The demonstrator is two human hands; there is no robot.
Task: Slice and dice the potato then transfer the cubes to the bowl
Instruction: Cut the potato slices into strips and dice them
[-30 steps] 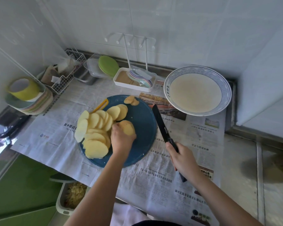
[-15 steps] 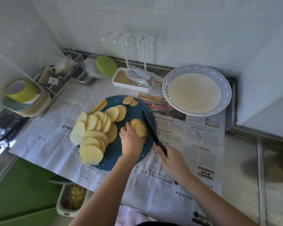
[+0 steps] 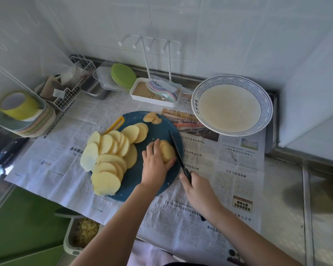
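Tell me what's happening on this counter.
A person is cutting potato on the blue board. The left hand holds a potato piece at the board's right side, and the right hand grips the black knife with its blade beside that piece. A pile of sliced rounds lies on the board's left. The bowl holds no cubes.

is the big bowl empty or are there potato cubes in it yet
Empty of potato: the bowl shows only its plain pale inside. The slices all lie on the blue board.
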